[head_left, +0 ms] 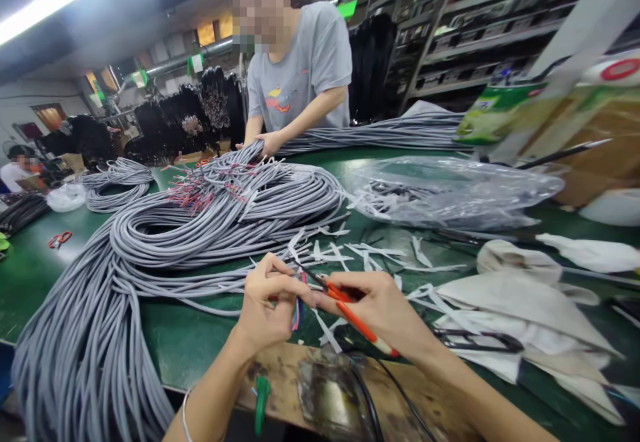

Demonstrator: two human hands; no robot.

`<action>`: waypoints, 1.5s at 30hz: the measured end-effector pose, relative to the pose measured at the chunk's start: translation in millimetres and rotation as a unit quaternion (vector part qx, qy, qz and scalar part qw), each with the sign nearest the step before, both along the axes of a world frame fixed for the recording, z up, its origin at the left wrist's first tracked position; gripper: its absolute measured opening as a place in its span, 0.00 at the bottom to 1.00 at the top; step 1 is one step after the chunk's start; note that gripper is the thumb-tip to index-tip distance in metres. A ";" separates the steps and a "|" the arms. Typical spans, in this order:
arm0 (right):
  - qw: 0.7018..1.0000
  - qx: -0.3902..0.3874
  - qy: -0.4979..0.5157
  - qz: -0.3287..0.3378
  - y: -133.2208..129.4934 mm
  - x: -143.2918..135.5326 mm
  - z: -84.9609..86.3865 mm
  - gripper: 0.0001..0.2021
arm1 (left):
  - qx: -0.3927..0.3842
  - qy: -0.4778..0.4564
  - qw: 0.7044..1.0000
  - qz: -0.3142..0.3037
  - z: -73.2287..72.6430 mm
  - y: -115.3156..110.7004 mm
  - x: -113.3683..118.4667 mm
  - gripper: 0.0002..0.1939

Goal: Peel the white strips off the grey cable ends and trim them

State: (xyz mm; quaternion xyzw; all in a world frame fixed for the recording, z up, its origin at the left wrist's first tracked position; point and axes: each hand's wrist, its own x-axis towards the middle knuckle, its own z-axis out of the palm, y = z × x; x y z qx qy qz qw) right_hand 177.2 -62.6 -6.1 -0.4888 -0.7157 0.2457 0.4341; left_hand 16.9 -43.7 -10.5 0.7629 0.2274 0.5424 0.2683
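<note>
Looks like mid-trim: left hand (267, 309) pinches a gray cable end's coloured wires (297, 313) low on the bench (190, 342), around 6 o'clock, right hand (383, 312) closed on orange-handled snips (345, 302), so next probably needs a careful cut.

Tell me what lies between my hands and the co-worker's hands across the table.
In the head view, coils of grey cable and scattered white strips lie between them.

The way ahead is blocked by gray cables (165, 229) and a plastic bag (450, 192). White scraps (370, 255) are spread between. Bare green table (195, 342) is seen at the left.
</note>
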 end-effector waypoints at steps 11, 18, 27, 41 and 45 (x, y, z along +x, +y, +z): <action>0.995 0.018 -0.066 0.070 4.2 11.5 -2.0 0.19 | 0.035 -0.016 0.999 -0.032 -0.5 0.8 -3.6 0.12; 0.993 0.012 -0.090 0.071 0.4 14.5 -1.3 0.24 | 0.034 0.041 0.997 -0.051 -0.7 -0.2 -3.3 0.15; 0.991 0.059 0.108 -0.049 0.0 12.0 2.7 0.21 | -0.219 -0.039 0.970 -0.096 -3.1 -6.3 1.7 0.11; 0.932 -0.032 0.355 -0.067 18.3 -21.3 9.5 0.22 | -0.358 -0.200 0.912 0.023 -5.6 0.7 18.5 0.26; 0.912 -0.052 0.394 -0.097 17.8 -27.1 2.7 0.22 | -0.365 -0.276 0.888 0.051 -2.5 -0.1 20.7 0.27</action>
